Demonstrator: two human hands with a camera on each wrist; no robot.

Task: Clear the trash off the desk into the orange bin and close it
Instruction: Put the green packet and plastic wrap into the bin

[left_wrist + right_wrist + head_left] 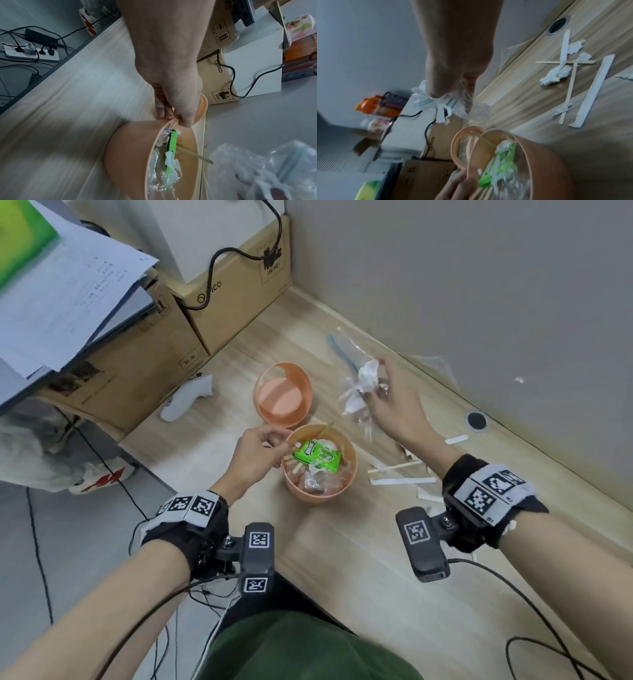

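The orange bin point(348, 474) stands open on the wooden desk, filled with a green wrapper point(317, 455), wooden sticks and clear plastic. Its lid point(283, 394) lies just behind it, inside up. My left hand point(257, 451) pinches the bin's near-left rim point(169, 122). My right hand point(387, 395), above the desk to the bin's right, holds a clear plastic bag point(346, 350) bunched with crumpled white tissue point(366, 376); the bag point(453, 104) hangs from its fingers. Paper sleeves point(402, 481), wooden sticks point(570, 92) and tissue scraps point(556, 73) lie on the desk at right.
Cardboard boxes point(226, 299) with a black cable stand behind the bin, papers point(68, 289) stacked on the left one. A white controller point(186, 402) lies at the desk's left edge. A grey partition wall point(479, 285) borders the right, with a round cable hole point(476, 421) beside it.
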